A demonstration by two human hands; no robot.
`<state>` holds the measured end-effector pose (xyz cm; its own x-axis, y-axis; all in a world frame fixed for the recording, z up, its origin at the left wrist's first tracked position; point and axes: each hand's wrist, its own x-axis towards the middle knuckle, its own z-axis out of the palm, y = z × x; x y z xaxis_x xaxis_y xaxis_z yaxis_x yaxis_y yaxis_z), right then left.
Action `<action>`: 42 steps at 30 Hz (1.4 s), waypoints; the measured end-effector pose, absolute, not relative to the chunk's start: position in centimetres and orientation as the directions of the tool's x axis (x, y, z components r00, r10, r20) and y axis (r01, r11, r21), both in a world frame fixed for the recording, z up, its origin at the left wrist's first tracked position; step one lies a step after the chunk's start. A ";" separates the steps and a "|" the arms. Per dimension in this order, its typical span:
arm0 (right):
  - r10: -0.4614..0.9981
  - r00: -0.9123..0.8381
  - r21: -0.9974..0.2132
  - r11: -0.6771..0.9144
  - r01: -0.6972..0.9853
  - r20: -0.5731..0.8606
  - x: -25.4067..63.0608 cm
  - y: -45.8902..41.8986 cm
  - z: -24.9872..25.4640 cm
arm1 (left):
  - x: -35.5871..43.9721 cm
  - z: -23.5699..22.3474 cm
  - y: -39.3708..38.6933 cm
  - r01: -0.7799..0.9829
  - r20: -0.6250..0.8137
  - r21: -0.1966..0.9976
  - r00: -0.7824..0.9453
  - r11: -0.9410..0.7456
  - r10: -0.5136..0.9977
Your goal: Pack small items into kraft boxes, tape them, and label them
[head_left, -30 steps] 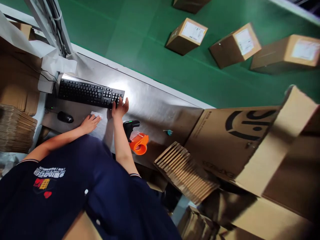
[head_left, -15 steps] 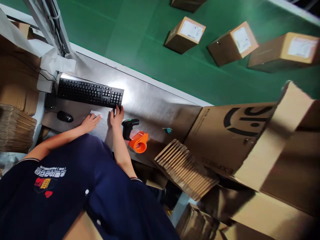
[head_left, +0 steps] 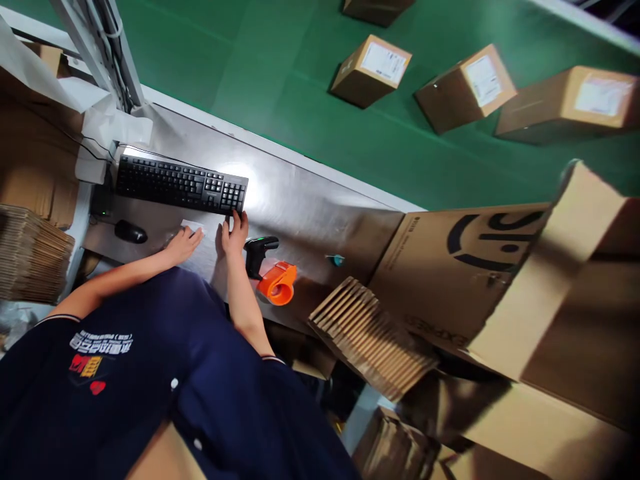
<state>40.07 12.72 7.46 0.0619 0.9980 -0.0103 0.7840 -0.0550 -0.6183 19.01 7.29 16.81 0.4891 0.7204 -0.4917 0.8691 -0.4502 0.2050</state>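
Note:
A black keyboard (head_left: 170, 183) lies on the metal table (head_left: 310, 220). My right hand (head_left: 235, 235) is at its lower right corner, fingers extended towards the number keys and touching the near edge; it holds nothing that I can see. Further left, my left hand (head_left: 184, 244) rests with outstretched fingers on a small white paper slip (head_left: 192, 225) on the table. A black mouse (head_left: 131, 232) lies left of that hand. To the right of my right forearm are a black handheld scanner (head_left: 258, 253) and an orange tape dispenser (head_left: 278, 283).
Beyond the table runs a green conveyor belt (head_left: 270, 80) with several labelled boxes (head_left: 373, 70). A stack of folded cardboard (head_left: 373, 337) and a large open carton (head_left: 460, 273) stand on the right. More flat cardboard (head_left: 33, 257) is piled at left. A small teal object (head_left: 337, 260) lies on the table.
Both hands stay nearly where they were, with only slight finger movement. The green light on top of the scanner looks dimmer now.

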 end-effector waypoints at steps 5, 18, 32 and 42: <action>0.995 0.097 -0.625 -0.055 0.778 0.034 39.9 12.1 7.4 | 18.7 16.5 7.3 0.872 -0.481 0.224 0.487 -0.435 0.729; 0.990 0.119 -0.577 -0.056 0.815 0.072 39.6 15.3 9.1 | 18.8 16.7 7.2 0.883 -0.480 0.244 0.469 -0.400 0.742; 0.999 0.034 -0.565 -0.012 0.825 0.028 36.8 18.9 10.7 | 18.9 17.0 7.2 0.881 -0.484 0.234 0.473 -0.412 0.736; 0.998 0.049 -0.554 -0.027 0.832 0.025 38.1 15.6 10.7 | 19.0 17.4 7.2 0.880 -0.494 0.255 0.474 -0.400 0.729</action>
<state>38.09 15.63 10.75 0.0494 0.9985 0.0250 0.8321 -0.0273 -0.5540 18.96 7.18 17.44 0.4739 0.7292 -0.4936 0.8805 -0.3996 0.2551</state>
